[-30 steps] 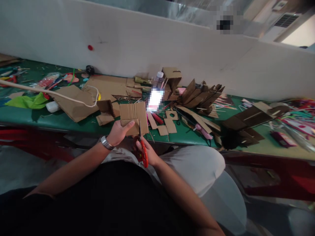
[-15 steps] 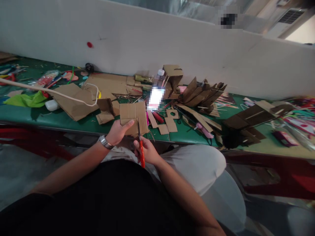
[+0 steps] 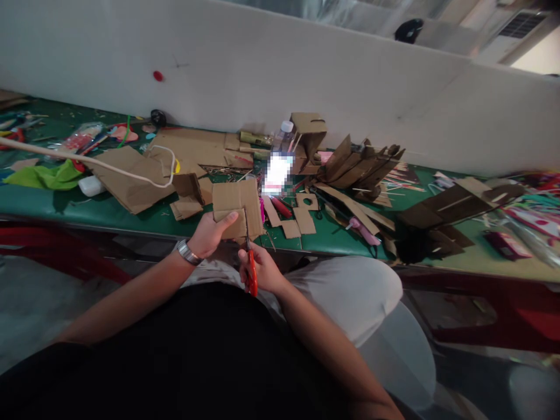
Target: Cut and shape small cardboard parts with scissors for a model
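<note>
A square brown piece of cardboard (image 3: 236,195) is gripped at its lower left by my left hand (image 3: 210,233), thumb on top and the other fingers hidden beneath. My right hand (image 3: 262,267) is closed round the handles of orange-handled scissors (image 3: 252,274). Their blades point away from me and sit in a slit running up the cardboard from its near edge. Just right of it lie small cut cardboard pieces (image 3: 305,220), one with a round hole, and a red marker-like object (image 3: 280,207).
Along the green table (image 3: 131,201), a clear bottle (image 3: 283,139) stands behind a lit phone (image 3: 277,175). Folded cardboard shapes (image 3: 363,163) and a pink glue gun (image 3: 364,232) lie to the right. A white cable (image 3: 87,158) crosses the left side.
Little differs. Both hands hold the same grip, with the scissors still in the cardboard's slit; the handles look slightly closer together.
</note>
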Available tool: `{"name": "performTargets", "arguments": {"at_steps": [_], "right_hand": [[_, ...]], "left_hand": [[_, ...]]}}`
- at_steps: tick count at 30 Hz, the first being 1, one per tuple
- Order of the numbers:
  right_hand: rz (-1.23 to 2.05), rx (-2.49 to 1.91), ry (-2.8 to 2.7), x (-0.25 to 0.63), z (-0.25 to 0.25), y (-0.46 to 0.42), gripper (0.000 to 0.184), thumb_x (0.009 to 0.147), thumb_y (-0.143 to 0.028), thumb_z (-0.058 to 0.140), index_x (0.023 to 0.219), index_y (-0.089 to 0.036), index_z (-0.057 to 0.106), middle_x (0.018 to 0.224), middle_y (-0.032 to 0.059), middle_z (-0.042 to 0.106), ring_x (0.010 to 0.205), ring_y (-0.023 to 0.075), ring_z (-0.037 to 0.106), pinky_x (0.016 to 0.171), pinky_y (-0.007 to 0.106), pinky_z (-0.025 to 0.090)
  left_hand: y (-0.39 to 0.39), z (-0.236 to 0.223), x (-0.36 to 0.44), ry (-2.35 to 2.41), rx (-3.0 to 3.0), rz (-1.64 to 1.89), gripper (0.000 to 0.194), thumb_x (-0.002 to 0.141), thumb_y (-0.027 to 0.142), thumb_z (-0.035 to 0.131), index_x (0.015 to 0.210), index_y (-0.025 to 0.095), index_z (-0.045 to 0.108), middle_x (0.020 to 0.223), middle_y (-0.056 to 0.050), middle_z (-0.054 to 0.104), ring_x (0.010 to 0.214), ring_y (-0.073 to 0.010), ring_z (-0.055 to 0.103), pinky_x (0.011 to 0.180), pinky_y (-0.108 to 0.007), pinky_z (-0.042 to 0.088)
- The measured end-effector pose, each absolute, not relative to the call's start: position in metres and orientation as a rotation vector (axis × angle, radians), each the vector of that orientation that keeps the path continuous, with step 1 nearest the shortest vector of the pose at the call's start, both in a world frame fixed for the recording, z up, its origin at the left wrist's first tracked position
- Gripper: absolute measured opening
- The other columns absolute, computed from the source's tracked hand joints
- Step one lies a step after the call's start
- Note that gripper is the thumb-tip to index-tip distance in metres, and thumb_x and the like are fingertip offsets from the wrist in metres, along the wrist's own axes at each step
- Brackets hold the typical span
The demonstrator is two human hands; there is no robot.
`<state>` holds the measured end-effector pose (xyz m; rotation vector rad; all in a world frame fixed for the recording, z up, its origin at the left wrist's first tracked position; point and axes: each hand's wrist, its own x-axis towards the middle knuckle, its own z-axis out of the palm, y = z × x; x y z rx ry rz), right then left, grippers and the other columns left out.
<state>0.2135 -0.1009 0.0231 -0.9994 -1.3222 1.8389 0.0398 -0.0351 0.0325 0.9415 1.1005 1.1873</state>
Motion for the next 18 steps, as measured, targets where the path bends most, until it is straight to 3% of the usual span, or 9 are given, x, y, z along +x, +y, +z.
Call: {"name": "performTargets", "arguments": {"at_steps": [6, 12, 15, 18], "right_hand": [[1.861, -0.98, -1.27, 0.217, 0.015, -0.099, 0.065, 0.084, -0.083, 0.067, 0.1, -0.024, 0.047, 0.058, -0.0091, 0.06, 0.036, 0.0097, 0.051, 0.034, 0.02, 0.041], [1.812, -0.964, -1.206, 0.216, 0.009, -0.098, 0.063, 0.083, -0.08, 0.071, 0.101, -0.023, 0.051, 0.066, -0.0078, 0.058, 0.043, 0.0074, 0.048, 0.04, 0.02, 0.04], [1.815, -0.961, -1.203, 0.216, 0.007, -0.098, 0.064, 0.082, -0.08, 0.072, 0.104, -0.023, 0.053, 0.07, -0.0065, 0.058, 0.046, 0.008, 0.047, 0.043, 0.022, 0.04], [1.785, -0.974, -1.207, 0.216, 0.008, -0.099, 0.063, 0.081, -0.078, 0.074, 0.105, -0.023, 0.055, 0.076, -0.0047, 0.059, 0.051, 0.0083, 0.047, 0.047, 0.023, 0.042]], "left_hand": [[-0.036, 0.027, 0.037, 1.135, 1.035, 1.192, 0.064, 0.073, 0.061, 0.09, 0.113, 0.012, 0.081, 0.109, -0.015, 0.083, 0.088, -0.0282, 0.078, 0.065, -0.032, 0.063], [-0.037, 0.029, 0.038, 1.14, 1.145, 1.231, 0.061, 0.075, 0.061, 0.089, 0.11, 0.012, 0.082, 0.114, -0.016, 0.083, 0.102, -0.031, 0.078, 0.084, -0.038, 0.062], [-0.038, 0.033, 0.039, 1.133, 1.148, 1.245, 0.058, 0.075, 0.061, 0.089, 0.106, 0.012, 0.083, 0.112, -0.015, 0.083, 0.1, -0.0291, 0.077, 0.085, -0.036, 0.061], [-0.041, 0.037, 0.041, 1.106, 1.075, 1.237, 0.058, 0.072, 0.06, 0.092, 0.104, 0.013, 0.083, 0.108, -0.013, 0.084, 0.091, -0.026, 0.077, 0.075, -0.032, 0.061]]}}
